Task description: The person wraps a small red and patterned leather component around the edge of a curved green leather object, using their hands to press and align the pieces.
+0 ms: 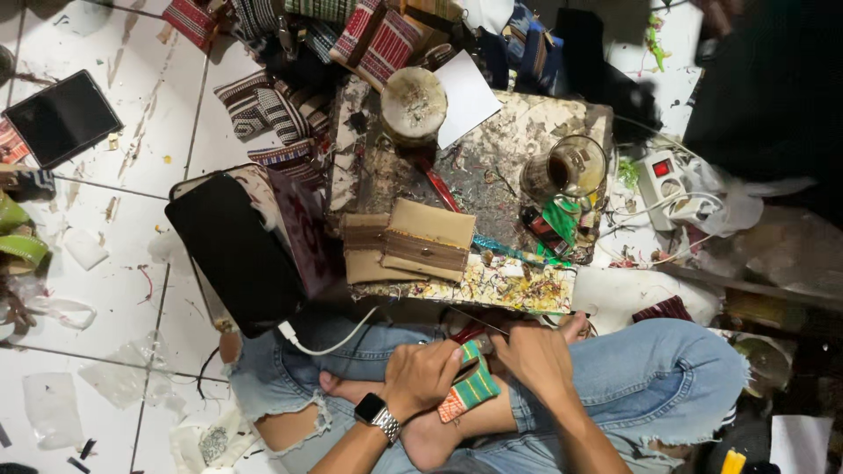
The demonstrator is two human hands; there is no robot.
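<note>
The paint-stained low board (527, 140) fills the space ahead, its near edge close above the hands. Both the left hand (421, 377) and the right hand (537, 355) are closed on a striped woven pouch (470, 386) over the crossed legs, with little free room around.

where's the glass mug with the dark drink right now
In the head view the glass mug stands at the right end of the paint-spattered board, just left of the white power strip and above the green scraps.
</note>
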